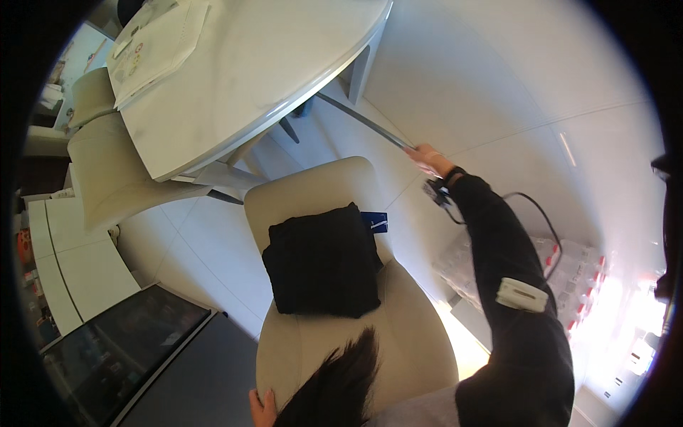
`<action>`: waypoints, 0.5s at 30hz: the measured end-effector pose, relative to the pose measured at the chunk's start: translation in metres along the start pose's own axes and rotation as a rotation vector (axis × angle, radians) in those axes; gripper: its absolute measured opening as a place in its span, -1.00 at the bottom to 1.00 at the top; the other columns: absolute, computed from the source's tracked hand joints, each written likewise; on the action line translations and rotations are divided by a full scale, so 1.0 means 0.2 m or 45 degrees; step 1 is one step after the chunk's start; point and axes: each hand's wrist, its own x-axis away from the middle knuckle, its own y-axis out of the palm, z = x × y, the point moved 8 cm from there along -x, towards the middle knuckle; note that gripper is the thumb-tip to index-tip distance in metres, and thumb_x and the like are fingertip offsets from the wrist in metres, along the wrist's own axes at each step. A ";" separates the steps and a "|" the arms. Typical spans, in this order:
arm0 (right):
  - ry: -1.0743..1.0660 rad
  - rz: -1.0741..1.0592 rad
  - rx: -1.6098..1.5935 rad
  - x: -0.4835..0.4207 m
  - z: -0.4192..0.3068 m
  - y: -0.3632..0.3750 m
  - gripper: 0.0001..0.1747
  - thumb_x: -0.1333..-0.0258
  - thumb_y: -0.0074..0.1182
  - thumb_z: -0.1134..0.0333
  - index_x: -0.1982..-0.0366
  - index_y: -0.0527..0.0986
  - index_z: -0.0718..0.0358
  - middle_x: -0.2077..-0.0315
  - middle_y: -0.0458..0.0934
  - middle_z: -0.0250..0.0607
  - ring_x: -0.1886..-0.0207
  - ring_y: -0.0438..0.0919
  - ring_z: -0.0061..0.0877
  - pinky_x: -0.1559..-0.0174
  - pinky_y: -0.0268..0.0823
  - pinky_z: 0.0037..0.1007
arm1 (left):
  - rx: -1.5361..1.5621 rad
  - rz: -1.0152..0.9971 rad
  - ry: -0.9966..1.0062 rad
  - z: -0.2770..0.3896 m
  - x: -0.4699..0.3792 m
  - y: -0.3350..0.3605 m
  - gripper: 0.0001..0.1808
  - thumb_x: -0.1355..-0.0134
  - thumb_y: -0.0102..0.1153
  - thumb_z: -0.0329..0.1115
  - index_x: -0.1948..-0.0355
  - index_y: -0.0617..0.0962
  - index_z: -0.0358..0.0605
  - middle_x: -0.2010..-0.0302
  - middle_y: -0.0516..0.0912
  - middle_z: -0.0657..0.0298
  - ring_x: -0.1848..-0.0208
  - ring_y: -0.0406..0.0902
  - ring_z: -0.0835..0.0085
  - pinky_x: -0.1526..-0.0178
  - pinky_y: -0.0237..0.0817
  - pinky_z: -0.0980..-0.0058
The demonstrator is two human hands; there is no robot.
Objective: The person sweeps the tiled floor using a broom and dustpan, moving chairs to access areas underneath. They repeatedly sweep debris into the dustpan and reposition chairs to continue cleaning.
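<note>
My right hand [429, 158] is closed around the near end of a long thin metal pole [368, 123], which slants away under the edge of the white table. The pole's far end is hidden there. At the bottom, my left hand [262, 408] rests against the edge of a beige upholstered chair [427, 341], partly out of view. A folded black garment [323, 261] with a dark blue tag [375, 222] lies on this chair. Dark hair hangs over the front of its seat.
A white table [256, 58] bearing papers [160, 53] fills the upper left, with a second beige chair [117, 165] beside it. Packs of red-capped bottles [576, 272] stand at the right. A dark glass-topped cabinet [122, 352] is at lower left. A black cable [549, 224] loops behind my right arm.
</note>
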 end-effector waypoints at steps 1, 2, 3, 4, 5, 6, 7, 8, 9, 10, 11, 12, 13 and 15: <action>-0.038 0.012 -0.003 -0.11 -0.14 0.06 -0.27 -0.08 -0.28 -0.15 0.84 0.42 0.35 0.88 0.37 -0.11 0.72 0.42 -0.25 0.53 0.28 -0.26 | -0.290 -0.072 0.123 -0.02 0.06 0.01 -0.37 -0.17 -0.08 -0.07 -0.22 0.11 -0.02 -0.24 -0.11 -0.22 -0.22 -0.08 -0.22 -0.19 -0.12 0.09; -0.052 -0.015 -0.061 -0.20 -0.28 0.12 -0.32 -0.08 -0.26 -0.12 0.77 0.45 0.34 0.80 0.43 -0.09 0.65 0.47 -0.25 0.48 0.31 -0.28 | -0.580 -0.143 0.248 -0.04 0.08 0.05 -0.38 -0.17 -0.08 -0.11 -0.22 0.12 -0.04 -0.22 -0.11 -0.26 -0.21 -0.07 -0.23 -0.19 -0.09 0.11; 0.028 -0.025 -0.111 -0.26 -0.39 0.17 -0.36 -0.09 -0.24 -0.08 0.71 0.47 0.34 0.73 0.48 -0.08 0.57 0.51 -0.24 0.43 0.33 -0.29 | -0.515 -0.141 0.232 -0.07 0.06 0.07 -0.38 -0.16 -0.08 -0.12 -0.22 0.12 -0.04 -0.22 -0.12 -0.27 -0.21 -0.07 -0.25 -0.19 -0.09 0.11; -0.050 0.074 -0.001 -0.31 -0.54 0.19 -0.49 -0.10 -0.24 0.00 0.55 0.49 0.30 0.60 0.52 -0.06 0.45 0.54 -0.25 0.36 0.35 -0.30 | -0.449 -0.137 0.215 -0.11 0.06 0.09 -0.37 -0.16 -0.07 -0.12 -0.22 0.12 -0.04 -0.22 -0.13 -0.28 -0.21 -0.08 -0.26 -0.19 -0.09 0.12; 0.003 0.204 0.128 -0.33 -0.65 0.18 -0.59 -0.12 -0.23 0.09 0.39 0.51 0.27 0.46 0.56 -0.04 0.32 0.56 -0.26 0.28 0.36 -0.32 | -0.383 -0.134 0.200 -0.13 0.06 0.10 -0.37 -0.15 -0.06 -0.13 -0.22 0.12 -0.05 -0.22 -0.14 -0.29 -0.20 -0.08 -0.28 -0.19 -0.08 0.12; -0.147 0.310 0.276 -0.32 -0.76 0.19 -0.68 -0.13 -0.24 0.17 0.27 0.46 0.19 0.38 0.55 -0.05 0.29 0.56 -0.26 0.27 0.38 -0.30 | -0.518 -0.179 0.159 -0.16 0.05 0.12 -0.35 -0.15 -0.06 -0.10 -0.22 0.11 -0.09 -0.22 -0.11 -0.28 -0.21 -0.07 -0.25 -0.19 -0.08 0.14; -0.241 0.424 0.426 -0.29 -0.85 0.19 -0.71 -0.13 -0.26 0.26 0.16 0.41 0.12 0.30 0.54 -0.06 0.26 0.55 -0.25 0.26 0.39 -0.29 | -0.652 -0.223 0.119 -0.17 0.05 0.15 -0.33 -0.15 -0.05 -0.07 -0.21 0.11 -0.12 -0.22 -0.08 -0.27 -0.22 -0.06 -0.22 -0.19 -0.07 0.15; -0.147 0.295 0.547 -0.30 -0.89 0.23 -0.60 -0.12 -0.30 0.32 -0.03 0.28 -0.11 0.14 0.48 -0.17 0.09 0.48 -0.30 0.15 0.35 -0.29 | -0.787 -0.268 0.082 -0.19 0.04 0.15 -0.31 -0.14 -0.05 -0.04 -0.21 0.10 -0.16 -0.21 -0.05 -0.25 -0.22 -0.05 -0.19 -0.19 -0.07 0.17; -0.065 0.276 0.524 -0.30 -0.91 0.23 -0.57 -0.11 -0.26 0.32 -0.06 0.26 -0.12 0.13 0.48 -0.22 0.08 0.48 -0.32 0.14 0.36 -0.30 | -0.475 -0.181 -0.143 -0.23 0.02 0.11 -0.29 -0.14 -0.05 -0.01 -0.20 0.10 -0.20 -0.21 -0.01 -0.24 -0.23 -0.04 -0.15 -0.19 -0.06 0.19; -0.035 0.266 0.530 -0.28 -0.92 0.22 -0.57 -0.11 -0.25 0.32 -0.06 0.26 -0.11 0.14 0.48 -0.22 0.08 0.48 -0.32 0.14 0.36 -0.30 | -0.294 -0.128 -0.249 -0.23 0.02 0.08 -0.29 -0.14 -0.05 -0.02 -0.20 0.10 -0.20 -0.20 0.00 -0.23 -0.22 -0.03 -0.14 -0.18 -0.06 0.19; -0.006 0.264 0.529 -0.26 -0.92 0.20 -0.57 -0.10 -0.25 0.33 -0.06 0.26 -0.10 0.14 0.49 -0.21 0.08 0.48 -0.32 0.13 0.35 -0.29 | -0.225 -0.090 -0.293 -0.22 0.01 0.07 -0.30 -0.14 -0.05 -0.02 -0.19 0.11 -0.20 -0.19 0.00 -0.23 -0.21 -0.03 -0.13 -0.18 -0.06 0.19; -0.017 0.268 0.533 -0.24 -0.93 0.18 -0.58 -0.10 -0.24 0.33 -0.05 0.29 -0.07 0.14 0.49 -0.22 0.08 0.48 -0.32 0.14 0.36 -0.29 | -0.178 -0.071 -0.311 -0.20 0.00 0.05 -0.30 -0.14 -0.05 -0.02 -0.18 0.11 -0.20 -0.18 0.01 -0.22 -0.20 -0.02 -0.13 -0.17 -0.05 0.20; -0.014 0.279 0.538 -0.23 -0.93 0.14 -0.59 -0.10 -0.22 0.33 -0.03 0.31 -0.04 0.13 0.48 -0.23 0.08 0.48 -0.32 0.14 0.36 -0.29 | -0.138 -0.053 -0.320 -0.18 -0.01 0.05 -0.31 -0.14 -0.05 -0.02 -0.18 0.11 -0.20 -0.17 0.02 -0.22 -0.20 -0.01 -0.12 -0.16 -0.05 0.20; 0.042 0.262 0.532 -0.19 -0.90 0.09 -0.62 -0.09 -0.20 0.33 0.01 0.36 0.01 0.12 0.48 -0.24 0.08 0.48 -0.32 0.15 0.36 -0.29 | -0.076 -0.023 -0.324 -0.15 -0.03 0.03 -0.32 -0.14 -0.04 -0.02 -0.16 0.12 -0.20 -0.16 0.03 -0.21 -0.18 0.00 -0.10 -0.15 -0.04 0.21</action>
